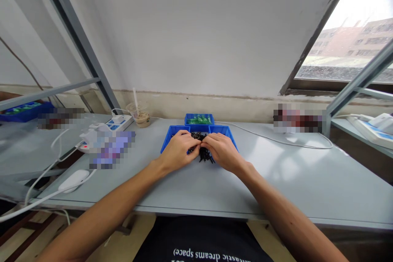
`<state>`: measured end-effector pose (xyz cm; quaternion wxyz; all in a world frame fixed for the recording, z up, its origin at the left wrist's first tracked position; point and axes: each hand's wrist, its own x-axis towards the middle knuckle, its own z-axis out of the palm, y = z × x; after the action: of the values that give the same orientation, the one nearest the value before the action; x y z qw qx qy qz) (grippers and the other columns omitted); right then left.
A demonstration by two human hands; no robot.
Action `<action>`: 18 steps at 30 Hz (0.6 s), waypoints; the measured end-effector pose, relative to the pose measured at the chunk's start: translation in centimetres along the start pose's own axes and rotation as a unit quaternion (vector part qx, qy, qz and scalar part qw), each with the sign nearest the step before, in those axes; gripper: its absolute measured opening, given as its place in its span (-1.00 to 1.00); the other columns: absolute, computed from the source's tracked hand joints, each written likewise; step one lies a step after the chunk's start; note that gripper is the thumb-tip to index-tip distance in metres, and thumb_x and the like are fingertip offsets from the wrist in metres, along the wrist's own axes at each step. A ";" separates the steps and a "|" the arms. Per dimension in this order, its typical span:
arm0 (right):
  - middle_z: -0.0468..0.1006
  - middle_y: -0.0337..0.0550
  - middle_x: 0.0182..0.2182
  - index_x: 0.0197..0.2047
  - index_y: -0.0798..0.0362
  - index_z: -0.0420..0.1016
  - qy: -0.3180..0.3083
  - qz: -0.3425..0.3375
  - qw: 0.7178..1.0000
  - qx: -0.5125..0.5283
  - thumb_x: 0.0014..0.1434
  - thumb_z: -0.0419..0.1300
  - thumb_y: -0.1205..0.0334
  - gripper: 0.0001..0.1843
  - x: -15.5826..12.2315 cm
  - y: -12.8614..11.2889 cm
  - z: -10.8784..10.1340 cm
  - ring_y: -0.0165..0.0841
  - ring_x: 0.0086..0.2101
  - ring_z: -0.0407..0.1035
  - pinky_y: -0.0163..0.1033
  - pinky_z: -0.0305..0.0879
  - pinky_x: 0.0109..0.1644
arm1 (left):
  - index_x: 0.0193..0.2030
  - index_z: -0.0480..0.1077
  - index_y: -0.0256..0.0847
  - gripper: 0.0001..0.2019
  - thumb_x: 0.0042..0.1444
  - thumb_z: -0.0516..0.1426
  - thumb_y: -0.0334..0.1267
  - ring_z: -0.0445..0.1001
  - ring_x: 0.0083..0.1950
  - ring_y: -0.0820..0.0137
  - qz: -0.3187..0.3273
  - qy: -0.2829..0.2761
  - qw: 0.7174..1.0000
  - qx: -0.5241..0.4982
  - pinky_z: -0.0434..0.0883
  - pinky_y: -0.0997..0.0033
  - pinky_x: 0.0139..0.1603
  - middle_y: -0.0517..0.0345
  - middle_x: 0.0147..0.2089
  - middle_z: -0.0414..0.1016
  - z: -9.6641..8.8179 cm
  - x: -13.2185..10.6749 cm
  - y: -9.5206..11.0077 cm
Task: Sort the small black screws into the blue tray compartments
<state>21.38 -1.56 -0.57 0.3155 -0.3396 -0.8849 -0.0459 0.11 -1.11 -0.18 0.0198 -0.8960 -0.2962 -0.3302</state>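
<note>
My left hand (180,149) and my right hand (220,149) meet over the front of a blue divided tray (168,134), thumbs and forefingers pinched together. Whatever lies between the fingertips is too small to name. Just below them is a heap of small black parts (206,155), spilling from the tray's front onto the table. More small dark pieces fill the middle compartment, partly covered by my fingers. Behind this tray stands a smaller blue bin (199,119) with green pieces in it.
The grey table (184,188) runs along a wall. At left are power strips (119,123), a blurred-out item (112,149), a white plug block (73,181) with cables, and a plastic drink cup (141,118) with a straw. A white cable (276,141) crosses the right side.
</note>
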 end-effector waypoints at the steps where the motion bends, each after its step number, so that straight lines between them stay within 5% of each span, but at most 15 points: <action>1: 0.54 -0.17 -0.37 -0.30 0.04 0.43 -0.002 0.000 1.000 0.004 0.52 -0.05 0.21 -0.63 0.0 0.0 0.0 -0.36 -0.35 0.34 -0.23 0.14 -0.19 | -0.20 0.56 -0.16 -0.81 0.33 0.09 -0.29 0.52 -0.24 0.35 0.003 0.002 1.000 0.001 0.35 0.18 0.11 0.16 -0.29 0.62 0.0 0.0 0.0; 9: 0.54 -0.14 -0.39 -0.30 0.04 0.45 0.012 -0.011 0.999 0.032 0.51 -0.07 0.20 -0.62 0.1 0.0 -0.8 -0.34 -0.37 0.35 -0.20 0.20 -0.19 | -0.07 0.54 -0.17 -0.83 0.36 0.11 -0.26 0.53 -0.24 0.37 0.000 0.029 1.000 -0.006 0.35 0.19 0.11 0.18 -0.29 0.63 0.0 0.1 0.0; 12: 0.57 -0.11 -0.33 -0.26 0.03 0.44 0.077 0.015 0.996 0.039 0.50 -0.06 0.23 -0.67 0.1 0.8 -1.6 -0.29 -0.30 0.39 -0.16 0.24 -0.13 | 0.09 0.48 -0.17 -0.78 0.38 0.12 -0.22 0.53 -0.18 0.35 -0.021 0.028 0.999 -0.012 0.35 0.20 0.09 0.17 -0.23 0.63 -0.2 0.2 0.1; 18: 0.56 -0.07 -0.30 -0.21 0.01 0.45 0.205 0.134 0.970 0.012 0.48 -0.03 0.16 -0.71 0.0 2.4 -2.4 -0.22 -0.24 0.40 -0.09 0.28 -0.09 | -0.11 0.55 -0.17 -0.82 0.39 0.11 -0.24 0.49 -0.12 0.31 0.028 -0.045 0.998 0.044 0.32 0.18 0.13 0.12 -0.21 0.61 0.1 0.0 0.4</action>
<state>24.16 -0.38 1.05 0.4970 -0.4349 -0.7484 -0.0613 0.41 -1.42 -0.15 0.0546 -0.9162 -0.2862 -0.2752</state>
